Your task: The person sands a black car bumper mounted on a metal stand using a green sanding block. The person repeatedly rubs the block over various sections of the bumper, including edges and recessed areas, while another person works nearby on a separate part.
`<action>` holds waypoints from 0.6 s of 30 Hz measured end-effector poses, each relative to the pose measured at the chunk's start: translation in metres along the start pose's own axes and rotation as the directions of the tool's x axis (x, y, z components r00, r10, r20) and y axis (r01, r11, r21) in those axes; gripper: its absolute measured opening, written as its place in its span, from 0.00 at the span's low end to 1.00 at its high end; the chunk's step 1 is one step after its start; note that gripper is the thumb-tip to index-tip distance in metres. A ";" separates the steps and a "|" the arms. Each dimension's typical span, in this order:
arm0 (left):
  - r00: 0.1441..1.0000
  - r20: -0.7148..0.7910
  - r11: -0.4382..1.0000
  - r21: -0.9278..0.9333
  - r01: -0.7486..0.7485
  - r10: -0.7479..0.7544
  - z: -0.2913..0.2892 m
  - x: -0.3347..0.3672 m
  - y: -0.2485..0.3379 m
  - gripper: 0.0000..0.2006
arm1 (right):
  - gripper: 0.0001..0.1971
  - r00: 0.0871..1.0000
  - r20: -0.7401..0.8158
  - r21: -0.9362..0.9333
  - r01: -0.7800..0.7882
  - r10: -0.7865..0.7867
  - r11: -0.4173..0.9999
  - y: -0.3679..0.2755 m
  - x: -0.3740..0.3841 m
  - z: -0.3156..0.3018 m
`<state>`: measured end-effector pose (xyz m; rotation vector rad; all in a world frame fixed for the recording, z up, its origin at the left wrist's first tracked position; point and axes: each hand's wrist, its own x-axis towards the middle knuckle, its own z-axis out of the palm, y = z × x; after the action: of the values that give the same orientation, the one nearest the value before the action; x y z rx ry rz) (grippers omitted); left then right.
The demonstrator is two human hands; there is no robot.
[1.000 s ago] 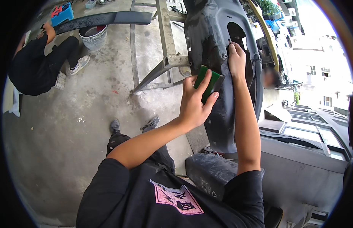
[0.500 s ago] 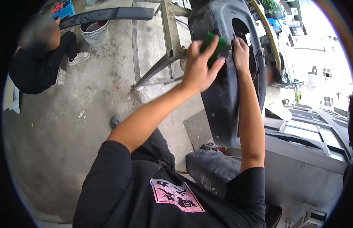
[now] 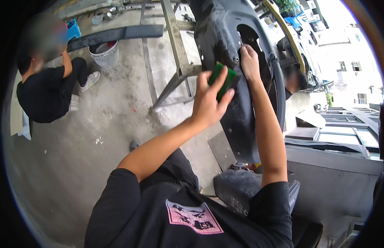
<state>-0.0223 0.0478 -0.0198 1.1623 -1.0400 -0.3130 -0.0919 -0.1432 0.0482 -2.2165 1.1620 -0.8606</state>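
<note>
A black car bumper (image 3: 238,124) stretches away from me, its surface scuffed and dusty in places. Against its left side, my left hand (image 3: 207,103) is closed round a green sanding block (image 3: 223,81), thumb on one side and fingers on the other. My right hand (image 3: 250,63) is farther along, its fingers closed on the rim of the bumper's dark oval opening. Part of those fingers is hidden behind the rim. The face of the block towards the bumper cannot be seen.
A metal stand (image 3: 174,45) rises left of the bumper. At the far left a person (image 3: 45,93) crouches by a long dark trim strip (image 3: 126,32) and a dirty bucket (image 3: 105,53). A black box-like object (image 3: 237,186) lies near my legs. Another person (image 3: 294,80) is partly visible beyond the bumper.
My left hand and the sanding block have moved towards me along the bumper. My right hand keeps its hold at the opening. The whole view has shifted slightly.
</note>
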 end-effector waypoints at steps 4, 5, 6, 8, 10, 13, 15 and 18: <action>0.990 -0.120 0.996 0.048 0.078 -0.072 0.010 0.007 0.011 0.31 | 0.20 0.998 -0.003 0.019 -0.062 0.062 0.998 0.009 0.004 0.006; 0.986 -0.092 0.988 -0.074 0.135 -0.142 0.013 -0.021 0.014 0.32 | 0.20 1.000 -0.010 -0.010 -0.024 0.024 1.000 0.013 0.012 0.012; 0.989 -0.076 0.991 -0.058 0.120 -0.124 0.012 -0.043 0.012 0.32 | 0.20 0.998 0.016 0.036 -0.057 0.056 0.998 0.011 0.012 0.019; 0.995 -0.014 0.995 -0.033 0.097 -0.097 0.010 -0.039 0.013 0.32 | 0.19 0.999 -0.007 0.042 -0.035 0.035 0.999 0.020 0.009 0.011; 0.983 -0.020 0.982 -0.053 0.179 -0.181 0.003 0.013 0.006 0.32 | 0.20 0.981 0.054 0.154 -0.190 0.184 0.970 -0.012 -0.011 0.001; 0.943 0.103 0.939 -0.105 0.327 -0.317 -0.018 0.050 0.003 0.30 | 0.33 0.904 0.160 0.368 -0.428 0.397 0.826 -0.060 -0.067 -0.043; 0.956 0.202 0.976 -0.013 0.219 -0.211 -0.033 0.029 0.000 0.30 | 0.37 0.974 0.017 0.271 -0.220 0.224 0.937 -0.060 -0.130 -0.074; 0.930 0.177 0.945 0.007 0.327 -0.323 -0.078 -0.018 -0.021 0.29 | 0.34 0.998 0.056 0.612 -0.068 0.043 0.788 -0.070 -0.251 -0.093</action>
<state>0.0370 0.0980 -0.0483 1.3046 -0.9908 -0.6984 -0.2313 0.0935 0.0818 -1.6396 0.7683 -0.9937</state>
